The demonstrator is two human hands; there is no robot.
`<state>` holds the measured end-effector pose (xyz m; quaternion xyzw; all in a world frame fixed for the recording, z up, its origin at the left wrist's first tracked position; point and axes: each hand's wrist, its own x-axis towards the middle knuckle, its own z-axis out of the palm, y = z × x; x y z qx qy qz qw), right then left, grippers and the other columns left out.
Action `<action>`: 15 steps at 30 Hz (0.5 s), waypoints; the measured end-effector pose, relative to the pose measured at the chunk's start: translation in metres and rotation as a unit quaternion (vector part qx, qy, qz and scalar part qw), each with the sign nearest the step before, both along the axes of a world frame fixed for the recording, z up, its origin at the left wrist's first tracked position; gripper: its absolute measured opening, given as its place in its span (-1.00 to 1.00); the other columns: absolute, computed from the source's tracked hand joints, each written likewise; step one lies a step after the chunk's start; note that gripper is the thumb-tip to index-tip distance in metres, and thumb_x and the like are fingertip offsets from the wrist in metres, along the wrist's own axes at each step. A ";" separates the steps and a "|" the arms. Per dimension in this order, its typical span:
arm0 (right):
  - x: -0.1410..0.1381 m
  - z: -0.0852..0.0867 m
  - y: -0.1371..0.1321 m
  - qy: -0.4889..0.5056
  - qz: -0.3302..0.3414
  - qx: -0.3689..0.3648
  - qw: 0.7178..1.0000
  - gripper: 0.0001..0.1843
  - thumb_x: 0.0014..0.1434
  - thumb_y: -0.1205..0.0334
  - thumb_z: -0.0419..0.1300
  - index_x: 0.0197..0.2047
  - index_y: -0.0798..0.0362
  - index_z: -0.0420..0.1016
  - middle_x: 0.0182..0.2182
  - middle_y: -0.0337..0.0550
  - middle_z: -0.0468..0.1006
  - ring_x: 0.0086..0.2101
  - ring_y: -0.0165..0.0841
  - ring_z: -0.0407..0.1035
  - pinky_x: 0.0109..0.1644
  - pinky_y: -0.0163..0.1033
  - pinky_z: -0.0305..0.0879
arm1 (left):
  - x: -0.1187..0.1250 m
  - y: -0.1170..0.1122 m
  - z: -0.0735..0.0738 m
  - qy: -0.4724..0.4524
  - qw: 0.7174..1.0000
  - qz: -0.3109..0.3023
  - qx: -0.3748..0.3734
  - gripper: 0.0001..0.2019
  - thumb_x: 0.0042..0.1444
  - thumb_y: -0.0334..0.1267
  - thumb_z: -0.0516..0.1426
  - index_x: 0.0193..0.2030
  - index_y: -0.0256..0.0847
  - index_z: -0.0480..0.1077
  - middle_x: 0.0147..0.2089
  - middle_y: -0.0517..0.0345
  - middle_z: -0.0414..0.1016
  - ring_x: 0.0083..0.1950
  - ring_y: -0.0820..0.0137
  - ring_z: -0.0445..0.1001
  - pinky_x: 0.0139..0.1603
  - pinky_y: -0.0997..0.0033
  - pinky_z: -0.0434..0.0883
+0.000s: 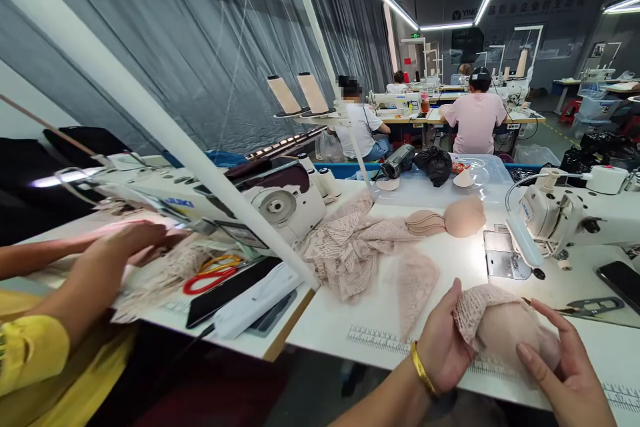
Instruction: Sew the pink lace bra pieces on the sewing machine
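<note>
Over the front edge of the white table, a beige bra cup (pixel 507 335) with lace fabric (pixel 475 310) on its left side is held between both hands. My left hand (pixel 445 345), with a gold bracelet at the wrist, grips the lace side, its thumb pointing up. My right hand (pixel 565 363) holds the cup's right side, with the thumb on its front and the fingers around its far edge. Left of the hands lies a sheer lace piece (pixel 417 280). Farther back are a stack of cups (pixel 425 222), a rounded cup (pixel 465 216) and a lace pile (pixel 350 247).
A sewing machine (pixel 550 213) with a lit needle plate stands at right, near thread snips (pixel 595 307) and a phone (pixel 620 283). At left, a co-worker's hands (pixel 145 240) work fabric at another machine (pixel 200 197). Red-handled scissors (pixel 210 280) lie beside it. A slanted white pole (pixel 165 127) crosses the view.
</note>
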<state>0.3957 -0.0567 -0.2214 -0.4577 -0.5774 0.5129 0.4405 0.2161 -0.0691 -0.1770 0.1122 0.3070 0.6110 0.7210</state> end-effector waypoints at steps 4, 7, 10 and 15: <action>0.003 -0.005 -0.008 -0.079 -0.036 0.088 0.992 -0.35 0.20 -0.14 0.38 0.29 -0.12 0.45 0.25 -0.06 0.53 0.21 -0.02 0.43 0.19 -0.11 0.49 | 0.006 0.001 -0.008 0.151 0.983 0.089 0.052 -0.40 -0.20 -0.06 0.56 -0.03 -0.28 0.58 -0.07 -0.06 0.66 -0.01 0.13 0.59 0.05 0.31 0.46; 0.003 -0.010 -0.012 -0.071 -0.049 0.088 0.992 -0.39 0.22 -0.13 0.37 0.26 -0.10 0.48 0.17 -0.05 0.58 0.15 -0.03 0.48 0.16 -0.13 0.51 | 0.002 0.007 -0.014 0.114 0.988 0.101 -0.033 -0.52 -0.09 0.02 0.49 -0.18 -0.32 0.59 -0.19 -0.02 0.66 -0.14 0.21 0.59 -0.11 0.39 0.46; 0.004 -0.011 -0.009 -0.026 -0.048 0.069 0.996 -0.36 0.22 -0.13 0.38 0.28 -0.08 0.46 0.12 -0.03 0.61 0.07 -0.06 0.54 0.09 -0.14 0.54 | -0.004 0.011 -0.012 -0.055 0.995 0.017 -0.083 -0.45 0.09 0.20 0.34 -0.14 -0.36 0.59 -0.21 -0.09 0.66 -0.14 0.18 0.62 -0.16 0.37 0.49; 0.004 -0.014 -0.005 -0.021 -0.046 0.048 0.998 -0.38 0.21 -0.15 0.38 0.26 -0.09 0.49 0.12 -0.04 0.63 0.06 -0.08 0.54 0.08 -0.18 0.53 | 0.002 0.004 -0.003 -0.042 0.998 0.049 -0.024 -0.62 -0.03 -0.14 0.50 -0.14 -0.31 0.62 -0.11 -0.07 0.67 -0.05 0.21 0.62 0.01 0.38 0.51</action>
